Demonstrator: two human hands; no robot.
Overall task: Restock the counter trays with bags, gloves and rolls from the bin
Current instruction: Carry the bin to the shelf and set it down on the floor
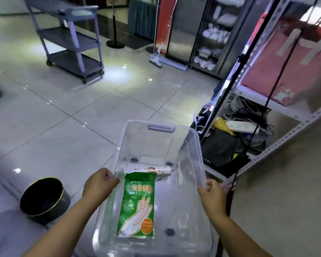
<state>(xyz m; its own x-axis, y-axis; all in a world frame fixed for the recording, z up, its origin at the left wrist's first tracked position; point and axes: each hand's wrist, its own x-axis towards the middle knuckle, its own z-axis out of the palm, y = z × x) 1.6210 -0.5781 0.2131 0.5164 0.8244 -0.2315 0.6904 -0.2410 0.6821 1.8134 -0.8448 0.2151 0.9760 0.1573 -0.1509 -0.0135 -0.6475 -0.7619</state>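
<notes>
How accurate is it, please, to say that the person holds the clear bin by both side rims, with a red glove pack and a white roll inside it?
Nearly: the head view shows the glove pack is green, not red. Otherwise yes: the left hand and right hand hold the clear bin by its side rims, with the white roll inside too.

one clear bin point(196, 145) at six o'clock. inside it, two items: one green pack of gloves point(137, 206) and one white roll point(150, 169) toward the bin's twelve o'clock end. two hands grip its rim, one per long side: the left hand point(100, 184) and the right hand point(211, 193). three black casters point(170, 232) show through the bin's floor. one black bucket point(44, 197) at eight o'clock. one grey cart point(70, 39) with three shelves at eleven o'clock. one mop point(156, 60) at twelve o'clock. one white power strip point(241, 126) at three o'clock.
</notes>
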